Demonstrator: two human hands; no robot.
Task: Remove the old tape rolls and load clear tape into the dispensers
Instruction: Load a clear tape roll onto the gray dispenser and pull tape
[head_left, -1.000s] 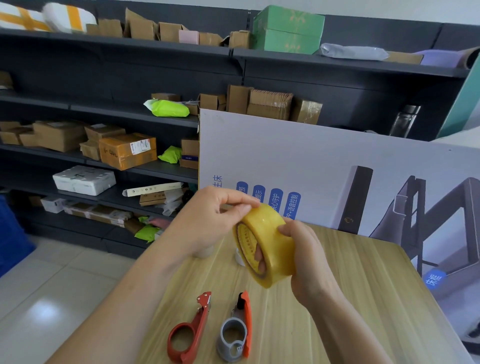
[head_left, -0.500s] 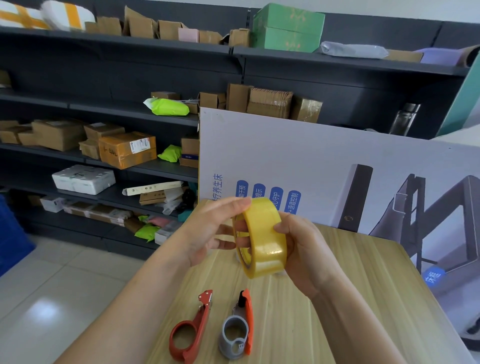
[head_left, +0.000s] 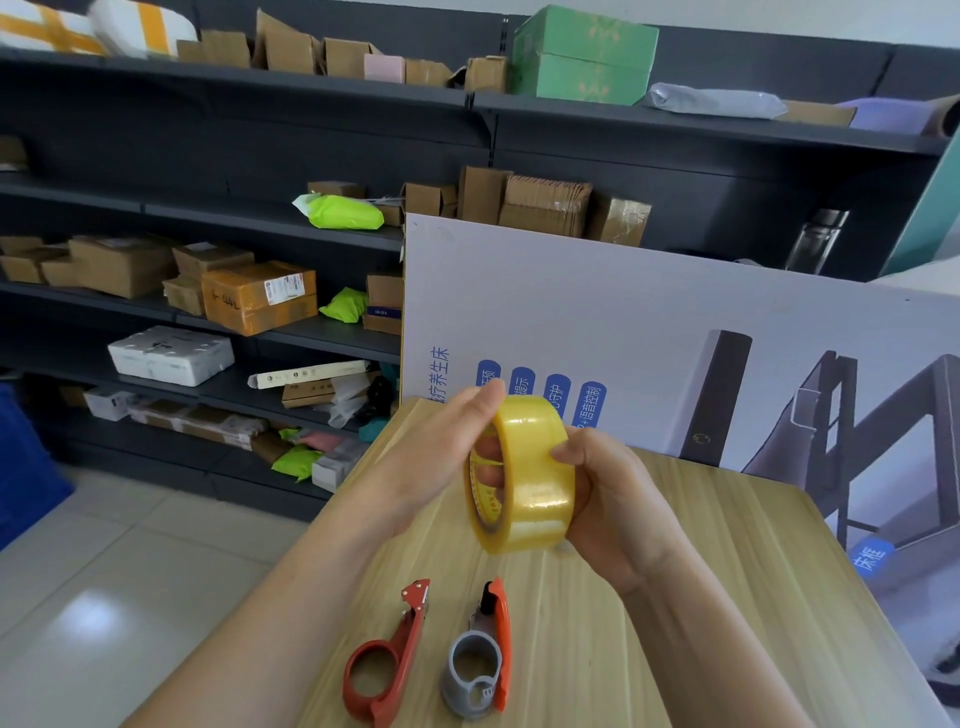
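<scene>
While your left hand (head_left: 431, 467) pinches the tape roll (head_left: 524, 473) through its core and your right hand (head_left: 618, 499) cups its outer band above the counter's (head_left: 727, 571) middle, expect a light, stiff, slick roll; grip at the core.

The tape roll (head_left: 524, 478) is clear yellow, with red print on its inner ring. The red dispenser (head_left: 387, 660) has one colour only; the grey dispenser (head_left: 475, 670) has an orange handle. The table (head_left: 701, 571) is pale wood with straight grain lines. The board (head_left: 571, 301) is white with blue labels.
</scene>
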